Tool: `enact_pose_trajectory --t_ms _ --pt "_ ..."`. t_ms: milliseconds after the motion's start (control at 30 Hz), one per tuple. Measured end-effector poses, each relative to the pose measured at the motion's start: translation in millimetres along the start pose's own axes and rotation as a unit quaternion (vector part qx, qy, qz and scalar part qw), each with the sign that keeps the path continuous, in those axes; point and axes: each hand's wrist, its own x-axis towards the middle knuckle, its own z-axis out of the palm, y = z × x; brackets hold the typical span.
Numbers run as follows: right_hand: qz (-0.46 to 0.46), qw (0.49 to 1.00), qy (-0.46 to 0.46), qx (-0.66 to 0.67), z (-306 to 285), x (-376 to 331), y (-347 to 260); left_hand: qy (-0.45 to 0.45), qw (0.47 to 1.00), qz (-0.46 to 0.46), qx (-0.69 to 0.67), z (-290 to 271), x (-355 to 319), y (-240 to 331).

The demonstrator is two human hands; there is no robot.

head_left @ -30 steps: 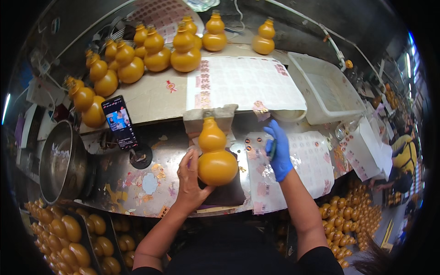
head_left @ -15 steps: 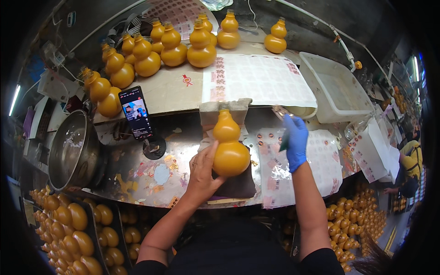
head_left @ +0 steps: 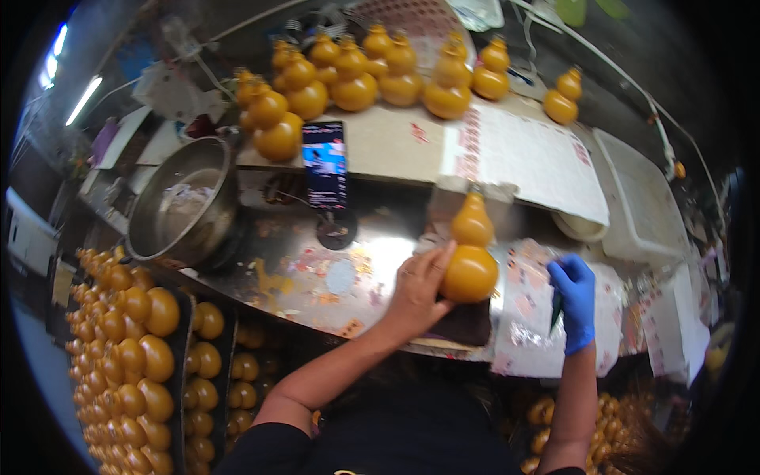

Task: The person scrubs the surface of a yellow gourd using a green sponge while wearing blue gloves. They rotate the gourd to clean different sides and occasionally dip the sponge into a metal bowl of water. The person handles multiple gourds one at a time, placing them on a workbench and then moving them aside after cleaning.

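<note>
A person's bare left hand (head_left: 416, 289) grips the round lower bulb of a glossy orange gourd-shaped ornament (head_left: 470, 257), held upright over a dark pad (head_left: 465, 324) at the near edge of a shiny metal workbench (head_left: 317, 273); the right hand (head_left: 574, 301), in a blue glove, is closed around a thin dark tool (head_left: 556, 310), just right of the gourd; white sheets with red printed labels (head_left: 526, 154) lie behind; a steel bowl (head_left: 186, 210) sits far left; a phone (head_left: 324, 165) stands upright between.

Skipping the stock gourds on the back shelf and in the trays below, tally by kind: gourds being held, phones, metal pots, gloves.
Held orange gourd: 1
Phone: 1
Metal pot: 1
Blue glove: 1
Total: 4
</note>
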Motion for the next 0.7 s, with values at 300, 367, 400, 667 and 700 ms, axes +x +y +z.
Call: enact_pose_trajectory --t_ms 300,367,400,667,700 --pt "0.061 0.995 -0.026 0.072 12 -10 -14 -0.008 1.000 -0.007 -0.012 -2 4 6" --pt "0.066 0.995 -0.021 0.070 13 -13 -14 -0.014 1.000 -0.010 -0.009 -3 4 8" --pt "0.063 0.996 -0.019 0.067 14 -12 -15 -0.018 1.000 -0.012 -0.007 -4 5 9" --pt "0.068 0.974 -0.150 0.158 59 -27 -50 -0.030 0.996 -0.038 -0.081 -2 4 4" --pt "0.048 0.980 -0.152 0.123 66 -24 -40 -0.035 0.996 -0.034 -0.080 -2 3 3"
